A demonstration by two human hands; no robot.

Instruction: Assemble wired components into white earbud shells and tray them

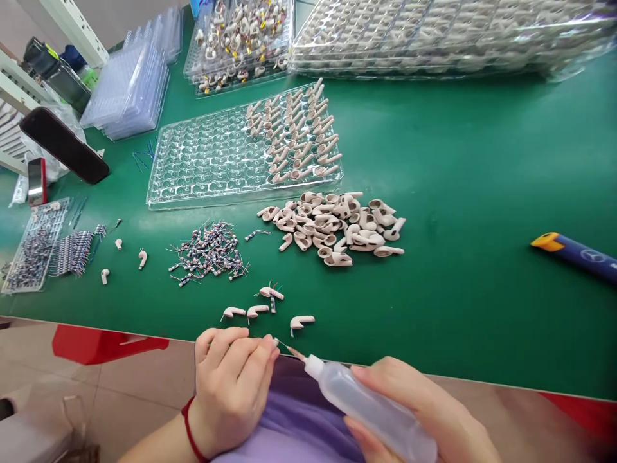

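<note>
At the table's front edge, my left hand (236, 379) is closed around a small pale part (276, 343), mostly hidden by the fingers; it looks like an earbud shell. My right hand (419, 405) grips a translucent squeeze bottle (371, 405) with a thin needle tip (295, 352). The needle points left, its end close to the part; whether they touch I cannot tell. Just beyond my hands lie several earbud shells with wires, one of them a single shell (302, 322). Farther off are a heap of small wired circuit boards (209, 252) and a pile of empty-looking earbud shells (332, 225).
A clear tray (207, 151) is partly filled with shells on its right side. Behind it stand a tray of wired parts (241, 42) and stacked full trays (448, 38). Empty trays (128, 83), a phone (65, 145) and a parts tray (36, 247) are left; a blue-yellow tool (578, 254) lies right.
</note>
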